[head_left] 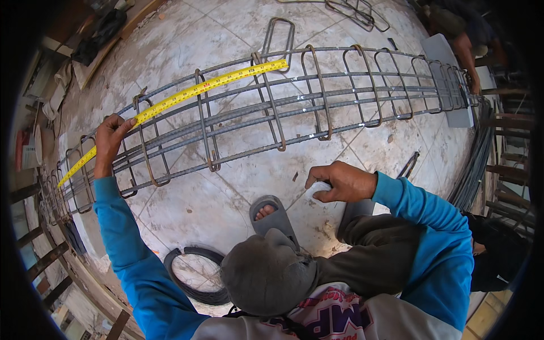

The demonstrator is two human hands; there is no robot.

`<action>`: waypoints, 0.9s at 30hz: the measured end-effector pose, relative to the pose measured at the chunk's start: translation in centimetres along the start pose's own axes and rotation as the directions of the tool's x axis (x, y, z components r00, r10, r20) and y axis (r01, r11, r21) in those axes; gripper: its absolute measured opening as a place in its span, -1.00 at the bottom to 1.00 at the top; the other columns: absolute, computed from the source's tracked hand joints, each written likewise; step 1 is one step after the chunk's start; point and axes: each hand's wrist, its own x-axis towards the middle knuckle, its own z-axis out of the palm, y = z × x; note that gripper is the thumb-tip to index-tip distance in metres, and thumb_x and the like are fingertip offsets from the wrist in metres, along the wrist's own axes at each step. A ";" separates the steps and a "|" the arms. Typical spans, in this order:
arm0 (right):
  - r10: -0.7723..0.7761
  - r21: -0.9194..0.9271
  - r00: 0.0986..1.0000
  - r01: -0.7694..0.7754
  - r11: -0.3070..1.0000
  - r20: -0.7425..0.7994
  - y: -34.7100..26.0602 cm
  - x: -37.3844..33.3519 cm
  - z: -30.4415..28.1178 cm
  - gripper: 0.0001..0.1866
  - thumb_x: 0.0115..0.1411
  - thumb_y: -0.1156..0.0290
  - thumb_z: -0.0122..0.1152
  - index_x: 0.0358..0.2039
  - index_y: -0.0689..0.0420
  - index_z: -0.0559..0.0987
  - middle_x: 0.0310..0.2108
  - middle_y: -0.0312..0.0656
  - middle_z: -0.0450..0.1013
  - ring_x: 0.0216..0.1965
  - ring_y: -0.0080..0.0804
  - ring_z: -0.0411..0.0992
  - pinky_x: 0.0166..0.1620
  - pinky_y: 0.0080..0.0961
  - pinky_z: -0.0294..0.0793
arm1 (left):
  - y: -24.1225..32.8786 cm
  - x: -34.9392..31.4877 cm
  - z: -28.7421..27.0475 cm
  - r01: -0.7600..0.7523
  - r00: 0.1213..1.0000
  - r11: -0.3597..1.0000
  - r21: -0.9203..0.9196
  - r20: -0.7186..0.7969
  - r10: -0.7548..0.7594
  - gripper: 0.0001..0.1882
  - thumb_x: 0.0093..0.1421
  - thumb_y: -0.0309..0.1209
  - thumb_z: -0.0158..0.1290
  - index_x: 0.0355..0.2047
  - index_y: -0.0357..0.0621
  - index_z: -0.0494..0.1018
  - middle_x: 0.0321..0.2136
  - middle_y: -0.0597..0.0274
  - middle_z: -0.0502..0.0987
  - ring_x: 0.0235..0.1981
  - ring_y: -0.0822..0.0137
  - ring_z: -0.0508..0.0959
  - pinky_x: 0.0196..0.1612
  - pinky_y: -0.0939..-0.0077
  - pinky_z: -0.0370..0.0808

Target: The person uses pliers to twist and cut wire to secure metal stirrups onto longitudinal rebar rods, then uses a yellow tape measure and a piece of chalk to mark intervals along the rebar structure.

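My left hand (113, 136) pinches a yellow tape measure blade (187, 93) between thumb and fingers. The blade lies along the far long bar of a steel rebar cage (266, 113), running from the cage's left end to near its middle. Bent stirrups ring the long bars at intervals, and several bars carry white marks. My right hand (347, 181) is on the near side of the cage, apart from it, with fingers curled round a small white lump (318, 189) that looks like chalk. Its far part is hidden in my grip.
A coil of dark wire (198, 283) lies near my left knee. Loose stirrups (279, 42) rest beyond the cage. Another person's arm (466, 59) reaches to its right end, over a grey block (459, 116). Long bars (476, 164) are bundled at right.
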 end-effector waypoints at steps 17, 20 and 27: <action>0.020 0.078 0.985 -0.007 0.997 -0.172 0.0 -1.3 -4.3 -0.68 0.18 0.39 0.31 -0.06 0.15 0.52 -0.38 -0.09 0.55 -0.42 -0.37 0.49 -0.29 -0.45 0.45 | 0.6 3.2 1.7 0.049 0.999 0.997 0.067 -0.014 -0.048 -0.61 0.05 -0.21 0.34 -0.63 -0.23 0.44 -0.63 0.29 0.35 -0.54 0.44 0.29 -0.43 0.47 0.26; -0.214 0.182 0.880 0.314 0.932 -0.425 -0.9 1.8 -7.4 -0.71 0.21 0.44 0.28 -0.07 0.18 0.52 -0.25 -0.18 0.56 -0.42 -0.53 0.47 -0.33 -0.56 0.50 | 1.3 3.3 1.9 0.092 0.996 0.989 0.120 -0.024 -0.089 -0.63 0.02 -0.19 0.36 -0.60 -0.23 0.50 -0.62 0.25 0.42 -0.56 0.42 0.32 -0.45 0.44 0.28; -0.170 0.037 0.805 0.231 0.972 -0.569 -5.9 17.3 -16.3 -0.67 0.15 0.34 0.27 -0.12 0.23 0.55 -0.42 -0.06 0.54 -0.51 -0.39 0.47 -0.42 -0.48 0.49 | 0.8 3.0 1.8 0.073 0.997 0.992 0.099 -0.038 -0.069 -0.66 0.00 -0.22 0.39 -0.57 -0.24 0.54 -0.60 0.24 0.45 -0.55 0.40 0.37 -0.43 0.43 0.32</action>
